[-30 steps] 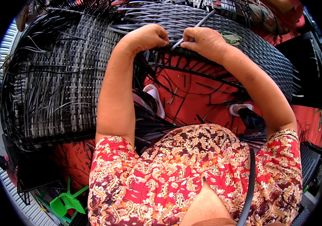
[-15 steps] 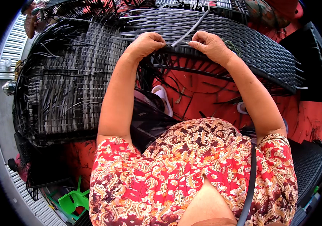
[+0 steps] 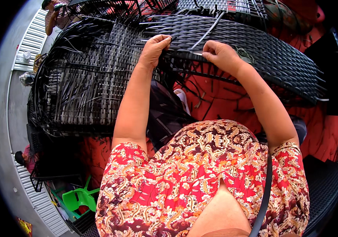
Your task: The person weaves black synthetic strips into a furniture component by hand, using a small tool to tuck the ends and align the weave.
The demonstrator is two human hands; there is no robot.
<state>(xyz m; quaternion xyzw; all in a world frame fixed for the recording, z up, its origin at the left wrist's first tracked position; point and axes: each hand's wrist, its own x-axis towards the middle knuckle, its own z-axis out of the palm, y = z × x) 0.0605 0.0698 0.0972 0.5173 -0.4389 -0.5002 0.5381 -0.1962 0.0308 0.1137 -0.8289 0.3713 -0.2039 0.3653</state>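
A curved panel of dark grey woven strips lies ahead of me, loose strip ends sticking out at both its ends. Over its near edge, my right hand is closed in a pinch on a flat weaving strip, whose pale face shows beside the fingertips. To the left, my left hand is also pinched, near the panel's left end. Something small and dark shows at its fingertips, too small to name surely. Between the hands, a lighter grey strip slants up across the weave.
A large woven piece with many loose strands stands at left. Strip scraps litter the red floor. A green plastic chair is at lower left, black woven furniture at lower right. Other people show at the upper and left edges.
My left hand has drawn away from the panel's near edge, farther off and leftward, widening the space between my hands. My right hand stays by the edge. The whole view has shifted slightly.
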